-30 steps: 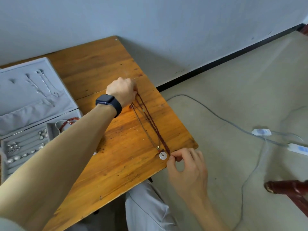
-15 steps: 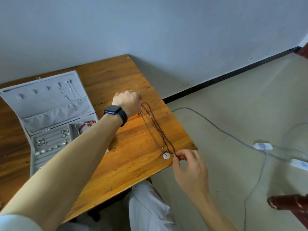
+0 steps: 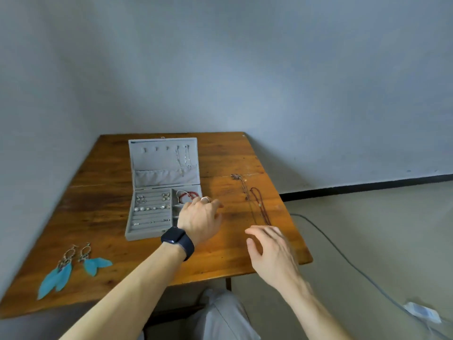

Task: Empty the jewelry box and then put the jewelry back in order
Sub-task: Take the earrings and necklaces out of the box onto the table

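Covering a jewelry box [image 3: 150,212] corner, the left hand [image 3: 199,218] hides compartments there.

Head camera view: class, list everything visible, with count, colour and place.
brown wooden table: one, brown, middle of view
open grey velvet jewelry box: one, grey, table middle
thin silver chains: two, silver, hanging in box lid
red bead bracelet: one, red, box's right compartment
small silver and pearl pieces: several, silver-white, box's slotted rows
blue feather earrings: two, blue, table's near left
thin cord necklaces: two, dark red and brownish, right of box
grey floor cable: one, grey, floor at right
black wrist watch: one, black, left wrist
left hand: one, over box's right edge
right hand: one, open, above table near necklaces
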Tool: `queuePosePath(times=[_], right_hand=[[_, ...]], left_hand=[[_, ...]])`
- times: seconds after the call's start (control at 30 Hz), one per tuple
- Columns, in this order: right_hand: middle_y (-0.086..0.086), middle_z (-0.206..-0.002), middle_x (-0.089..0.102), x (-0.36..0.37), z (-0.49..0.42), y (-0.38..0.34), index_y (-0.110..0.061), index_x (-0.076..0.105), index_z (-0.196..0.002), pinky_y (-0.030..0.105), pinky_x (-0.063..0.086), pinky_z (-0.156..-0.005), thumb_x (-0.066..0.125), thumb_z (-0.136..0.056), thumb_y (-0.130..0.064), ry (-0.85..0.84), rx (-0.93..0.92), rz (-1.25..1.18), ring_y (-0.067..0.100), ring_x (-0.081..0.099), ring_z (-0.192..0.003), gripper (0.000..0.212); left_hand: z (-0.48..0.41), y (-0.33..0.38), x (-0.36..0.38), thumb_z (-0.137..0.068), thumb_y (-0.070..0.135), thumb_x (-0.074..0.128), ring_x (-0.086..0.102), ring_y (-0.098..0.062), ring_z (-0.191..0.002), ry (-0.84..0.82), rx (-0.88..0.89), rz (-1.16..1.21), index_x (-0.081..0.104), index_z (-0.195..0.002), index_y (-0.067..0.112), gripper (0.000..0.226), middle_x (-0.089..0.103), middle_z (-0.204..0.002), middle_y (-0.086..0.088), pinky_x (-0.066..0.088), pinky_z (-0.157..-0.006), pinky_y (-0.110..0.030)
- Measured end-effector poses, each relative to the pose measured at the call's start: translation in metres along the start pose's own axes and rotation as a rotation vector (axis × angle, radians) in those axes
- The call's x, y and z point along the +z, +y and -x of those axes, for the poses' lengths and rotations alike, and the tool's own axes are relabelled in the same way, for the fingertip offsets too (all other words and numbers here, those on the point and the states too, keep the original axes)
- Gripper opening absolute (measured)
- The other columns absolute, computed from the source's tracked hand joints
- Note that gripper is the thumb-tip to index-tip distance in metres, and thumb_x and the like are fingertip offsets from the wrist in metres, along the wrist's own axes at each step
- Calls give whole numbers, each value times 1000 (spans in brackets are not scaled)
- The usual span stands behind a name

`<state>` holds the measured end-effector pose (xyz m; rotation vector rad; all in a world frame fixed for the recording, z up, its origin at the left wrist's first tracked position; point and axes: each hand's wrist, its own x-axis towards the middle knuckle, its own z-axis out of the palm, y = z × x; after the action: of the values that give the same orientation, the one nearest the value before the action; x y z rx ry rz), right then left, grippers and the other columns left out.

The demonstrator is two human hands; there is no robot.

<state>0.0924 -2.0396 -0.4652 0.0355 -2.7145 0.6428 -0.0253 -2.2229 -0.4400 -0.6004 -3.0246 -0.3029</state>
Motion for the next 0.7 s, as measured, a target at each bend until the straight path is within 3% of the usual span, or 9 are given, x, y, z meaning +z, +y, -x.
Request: queuePosePath(times=[0.1,0.27,0.43,0.7], right_hand=[[-12,-126,66,3,-25,-24,-25,68,-122,24,41,-105,55,-99,-31,-64,-102,34,9,52,-124,28],[-13,-133,62,13,-63,-59,-28,63,-130,28,39,-110,48,-101,-35,-113,-212,50,8,46,-131,33],[-13,-130,62,27,-106,-87,-28,63,-128,26,42,-103,50,-100,-34,-101,-261,39,9,47,-127,32],[-11,-123,65,56,-199,-112,-28,61,-130,29,47,-91,48,-99,-38,-56,-268,157,17,51,-115,35]], left_hand=[[21,-20,-5,-97,39,44,51,-25,-124,15,-66,-6,56,-134,31,40,61,-131,-2,41,-103,-41],[40,-59,-16,-95,36,43,49,-22,-126,64,-131,-4,53,-138,35,45,59,-136,3,41,-103,-40],[32,-104,-34,-96,38,41,47,-21,-128,132,-167,-50,52,-138,35,43,54,-140,6,39,-105,-38],[-30,-160,-84,-92,28,47,37,-27,-139,281,-215,-74,40,-143,30,51,42,-152,-5,36,-108,-40]])
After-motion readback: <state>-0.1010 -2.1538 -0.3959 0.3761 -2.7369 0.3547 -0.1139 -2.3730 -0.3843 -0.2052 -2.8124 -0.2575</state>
